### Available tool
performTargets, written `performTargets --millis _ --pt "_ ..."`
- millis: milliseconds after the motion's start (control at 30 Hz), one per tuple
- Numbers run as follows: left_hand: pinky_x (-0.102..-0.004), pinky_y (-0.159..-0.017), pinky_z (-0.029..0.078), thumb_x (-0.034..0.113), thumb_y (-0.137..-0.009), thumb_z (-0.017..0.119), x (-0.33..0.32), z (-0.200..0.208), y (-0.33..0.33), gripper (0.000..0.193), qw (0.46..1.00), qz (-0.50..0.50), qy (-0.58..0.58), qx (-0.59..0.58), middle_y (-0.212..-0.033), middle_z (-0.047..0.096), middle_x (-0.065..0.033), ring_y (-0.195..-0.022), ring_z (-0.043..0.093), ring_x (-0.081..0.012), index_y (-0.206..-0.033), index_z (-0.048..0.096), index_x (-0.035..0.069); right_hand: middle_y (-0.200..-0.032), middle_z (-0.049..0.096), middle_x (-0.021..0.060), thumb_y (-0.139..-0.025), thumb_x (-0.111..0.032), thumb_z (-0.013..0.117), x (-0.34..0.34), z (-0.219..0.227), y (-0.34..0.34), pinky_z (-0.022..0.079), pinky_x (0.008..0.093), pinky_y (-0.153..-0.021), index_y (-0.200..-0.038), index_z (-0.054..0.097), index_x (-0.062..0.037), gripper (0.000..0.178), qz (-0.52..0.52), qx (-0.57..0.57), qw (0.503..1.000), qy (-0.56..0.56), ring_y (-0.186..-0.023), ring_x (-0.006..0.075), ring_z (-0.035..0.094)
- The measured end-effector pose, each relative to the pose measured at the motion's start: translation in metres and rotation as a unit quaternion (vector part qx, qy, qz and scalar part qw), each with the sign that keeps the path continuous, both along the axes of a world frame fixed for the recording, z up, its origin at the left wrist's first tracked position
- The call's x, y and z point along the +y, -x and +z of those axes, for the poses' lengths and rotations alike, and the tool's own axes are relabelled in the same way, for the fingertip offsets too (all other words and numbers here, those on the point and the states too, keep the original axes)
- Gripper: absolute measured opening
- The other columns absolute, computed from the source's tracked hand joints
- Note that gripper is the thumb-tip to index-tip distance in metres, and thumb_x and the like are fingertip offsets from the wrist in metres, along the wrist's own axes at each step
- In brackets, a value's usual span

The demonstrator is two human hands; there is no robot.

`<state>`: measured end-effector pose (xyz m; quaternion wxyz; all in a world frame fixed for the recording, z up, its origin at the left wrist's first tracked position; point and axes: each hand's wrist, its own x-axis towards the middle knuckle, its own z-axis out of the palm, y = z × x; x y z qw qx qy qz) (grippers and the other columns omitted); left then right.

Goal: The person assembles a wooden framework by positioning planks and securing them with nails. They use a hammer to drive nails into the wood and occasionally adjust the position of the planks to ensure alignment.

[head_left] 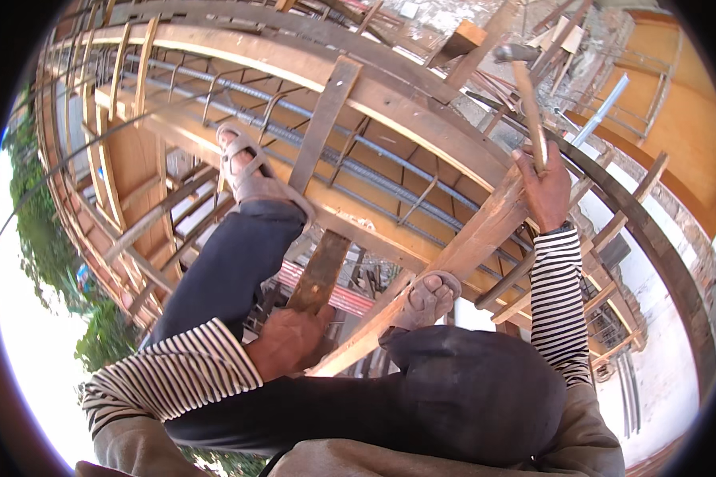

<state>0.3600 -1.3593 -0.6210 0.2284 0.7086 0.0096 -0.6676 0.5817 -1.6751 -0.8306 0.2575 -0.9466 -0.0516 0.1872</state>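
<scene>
Raised at the right, my right hand (pixel 547 189) is wrapped round the wooden handle of a hammer (pixel 528 107), its metal head upward and away from me. Below that hand a wide wooden plank (pixel 489 219) slants across the formwork. My left hand (pixel 289 343) grips the near end of a short, dark, stained wooden board (pixel 323 274), whose far end meets the side of the beam formwork (pixel 358 226). Part of the left fingers is hidden. Steel reinforcing bars (pixel 390 195) lie inside the formwork trough, and a wooden cross strip (pixel 326 119) bridges it.
My sandaled feet rest on the timber, one (pixel 250 171) on the formwork, the other (pixel 429 300) by the slanting plank. Gaps between timbers open to a drop below. Wooden struts (pixel 612 230) stick out at the right. A thin rod (pixel 95 147) crosses the left side.
</scene>
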Motion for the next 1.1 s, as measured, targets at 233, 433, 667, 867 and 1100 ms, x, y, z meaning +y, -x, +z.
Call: performTargets --millis 233,433,667,867,1100 --pt "-0.0447 -0.063 0.047 0.025 -0.083 0.071 0.005 0.054 0.025 0.027 0.945 0.190 -0.130 -0.234 -0.074 0.061 -0.0141 -0.076 0.064 -0.0338 -0.087 0.053 0.005 -0.086 0.068 0.0179 -0.090 -0.030 0.065 0.006 0.002 0.001 0.051 0.0431 -0.066 -0.111 0.058 -0.0049 0.033 0.007 -0.017 0.998 0.058 -0.076 0.0350 0.068" --pt "-0.0435 -0.055 0.045 0.019 -0.084 0.072 0.000 0.051 0.042 0.027 0.803 0.419 -0.261 -0.334 -0.065 0.055 -0.0149 -0.059 0.056 -0.0342 -0.076 0.051 0.005 -0.089 0.066 0.0238 -0.090 -0.028 0.064 0.014 0.006 -0.003 0.051 0.0476 -0.070 -0.108 0.057 -0.0009 0.034 0.016 -0.009 0.998 0.058 -0.081 0.0414 0.066" --pt "-0.0410 -0.053 0.046 0.026 -0.087 0.070 -0.001 0.034 0.052 0.026 0.754 0.478 -0.307 -0.329 -0.062 0.057 -0.0141 -0.054 0.057 -0.0313 -0.080 0.057 0.004 -0.082 0.064 0.0262 -0.092 -0.029 0.063 0.007 -0.004 -0.001 0.049 0.0501 -0.064 -0.104 0.053 0.0032 0.036 0.032 -0.003 0.999 0.023 -0.075 0.0435 0.064" --pt "-0.0441 -0.051 0.047 0.030 -0.084 0.073 -0.001 0.026 0.060 0.033 0.757 0.470 -0.306 -0.334 -0.061 0.059 -0.0137 -0.056 0.061 -0.0342 -0.073 0.054 0.006 -0.097 0.067 0.0296 -0.092 -0.032 0.060 -0.007 -0.016 0.001 0.054 0.0482 -0.075 -0.127 0.049 0.0048 0.052 0.019 0.031 0.993 0.110 -0.090 0.0441 0.067" --pt "-0.0455 -0.058 0.051 0.031 -0.087 0.071 0.003 0.037 0.057 0.031 0.779 0.473 -0.308 -0.272 -0.066 0.061 -0.0176 -0.062 0.063 -0.0379 -0.080 0.060 0.002 -0.097 0.065 0.0293 -0.093 -0.033 0.058 0.008 -0.007 0.000 0.053 0.0478 -0.074 -0.124 0.048 0.0062 0.051 0.032 0.039 0.995 0.082 -0.089 0.0427 0.067"
